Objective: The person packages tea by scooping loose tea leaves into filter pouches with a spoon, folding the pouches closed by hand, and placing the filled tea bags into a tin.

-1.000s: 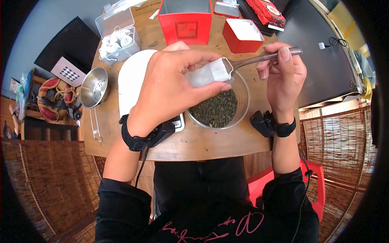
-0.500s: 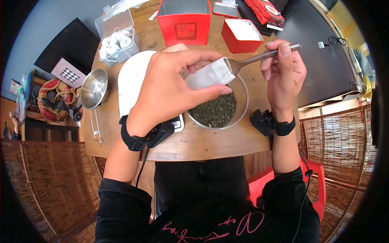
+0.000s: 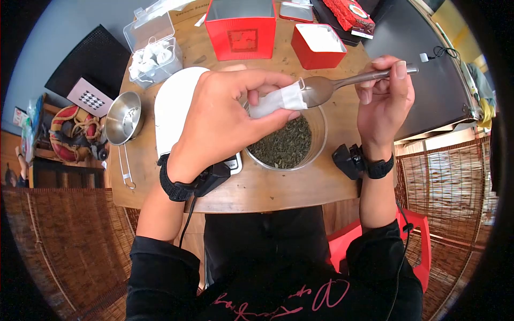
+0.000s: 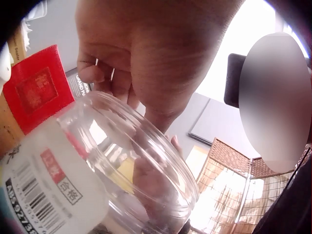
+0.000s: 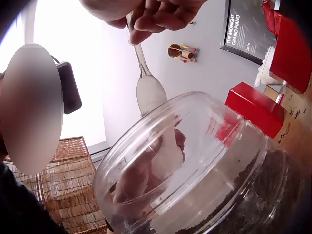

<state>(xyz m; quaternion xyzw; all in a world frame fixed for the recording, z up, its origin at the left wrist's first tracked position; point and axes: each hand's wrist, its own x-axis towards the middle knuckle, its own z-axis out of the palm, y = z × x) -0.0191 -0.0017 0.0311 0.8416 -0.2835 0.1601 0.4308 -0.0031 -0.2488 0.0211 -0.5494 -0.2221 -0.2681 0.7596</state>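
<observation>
Between the thumb and fingers of my left hand (image 3: 214, 115) is a small white tea bag (image 3: 276, 102), lying sideways with its mouth to the right. A string loop shows at that mouth. My right hand (image 3: 384, 104) pinches a metal spoon (image 3: 319, 91) by its handle. The spoon's tip is at the bag's mouth, and most of its bowl shows outside, with no leaves visible on it. Below both hands stands a clear plastic jar (image 3: 323, 140) holding dark dried leaves (image 3: 284, 145). In the right wrist view the spoon (image 5: 151, 95) points down behind the jar's rim.
A white scale (image 3: 174, 101) lies under my left forearm. Farther left are a long-handled steel strainer or bowl (image 3: 124, 119) and a clear box (image 3: 163, 72) of white bags. Two red containers, a large one (image 3: 242, 43) and a small one (image 3: 316, 58), stand at the back.
My right hand has moved to the right, drawing the spoon back so that more of its bowl shows outside the tea bag. My left hand stays nearly in place.
</observation>
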